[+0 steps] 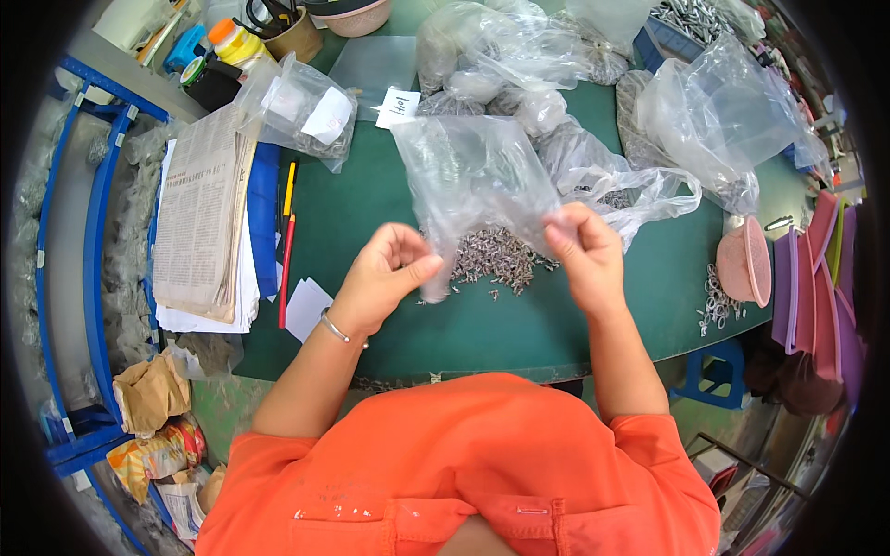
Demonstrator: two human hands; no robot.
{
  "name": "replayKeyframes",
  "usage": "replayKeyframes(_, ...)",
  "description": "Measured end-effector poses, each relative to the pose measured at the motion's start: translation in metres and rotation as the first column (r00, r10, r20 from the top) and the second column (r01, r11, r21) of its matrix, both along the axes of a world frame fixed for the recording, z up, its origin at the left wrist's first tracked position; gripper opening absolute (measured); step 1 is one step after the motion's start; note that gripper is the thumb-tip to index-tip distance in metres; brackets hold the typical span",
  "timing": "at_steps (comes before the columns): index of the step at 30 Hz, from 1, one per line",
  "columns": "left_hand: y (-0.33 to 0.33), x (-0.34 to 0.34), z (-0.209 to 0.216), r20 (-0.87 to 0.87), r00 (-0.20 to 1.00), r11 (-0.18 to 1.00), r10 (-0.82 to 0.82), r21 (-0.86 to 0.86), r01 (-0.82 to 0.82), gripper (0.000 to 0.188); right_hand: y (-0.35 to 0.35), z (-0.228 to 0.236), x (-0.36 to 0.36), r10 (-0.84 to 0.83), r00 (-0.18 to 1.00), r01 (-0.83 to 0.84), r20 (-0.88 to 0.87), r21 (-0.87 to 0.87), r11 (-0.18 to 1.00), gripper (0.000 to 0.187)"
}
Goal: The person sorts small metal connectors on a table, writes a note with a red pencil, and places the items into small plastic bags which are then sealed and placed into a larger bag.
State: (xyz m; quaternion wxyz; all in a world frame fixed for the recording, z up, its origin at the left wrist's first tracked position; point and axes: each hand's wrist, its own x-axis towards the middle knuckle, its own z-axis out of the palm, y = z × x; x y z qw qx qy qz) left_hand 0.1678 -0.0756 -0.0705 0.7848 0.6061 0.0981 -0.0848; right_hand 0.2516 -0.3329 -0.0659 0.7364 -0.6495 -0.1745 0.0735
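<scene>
A clear plastic bag [477, 171] is stretched between my two hands over the green table. My left hand [385, 278], with a silver bangle at its wrist, has its fingers curled and thumb pressed at the bag's left edge. On the other side, my right hand [591, 255] pinches the bag's right corner between thumb and fingers. Beneath and just in front of the bag lies a loose heap of small metal pieces [496, 259], too small to name and partly covered by the bag. A white card with handwriting [398, 108] lies behind the bag.
Filled plastic bags [496, 46] crowd the back. Newspapers [199, 218], a red pencil-like stick [287, 269] and white paper slips [307, 309] lie left. A pink basket [744, 261] tips beside small rings [718, 304] at right. Blue shelving [102, 250] stands left of the table.
</scene>
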Motion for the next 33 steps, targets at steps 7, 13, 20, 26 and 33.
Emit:
replayKeyframes(7, -0.017, 0.013, 0.021, 0.155, 0.972, 0.878, 0.178, -0.471, -0.086, 0.064, 0.012, 0.026, -0.011, 0.491, 0.718, -0.354, 0.494, -0.348, 0.868, 0.019)
replayKeyframes(13, -0.015, 0.011, 0.012, 0.309, 0.944, 0.925, 0.112, -0.379, 0.015, 0.021, 0.016, 0.008, 0.008, 0.399, 0.906, -0.325, -0.139, 0.375, 0.868, 0.063)
replayKeyframes(20, -0.024, 0.005, 0.018, 0.225, 0.968, 0.89, 0.108, -0.456, 0.007, 0.015, 0.056, 0.036, 0.02, 0.291, 0.939, -0.239, -0.181, 0.26, 0.936, 0.077)
replayKeyframes(26, -0.011, 0.006, 0.0, 0.267, 0.964, 0.675, 0.009, -0.713, 0.191, 0.024, 0.078, 0.046, 0.024, 0.363, 0.89, -0.266, -0.274, 0.333, 0.904, 0.063)
replayKeyframes(33, -0.013, 0.005, 0.017, 0.197, 0.98, 0.505, -0.039, -0.842, 0.189, 0.082, 0.086, 0.043, 0.027, 0.41, 0.909, -0.388, -0.076, 0.206, 0.898, 0.035)
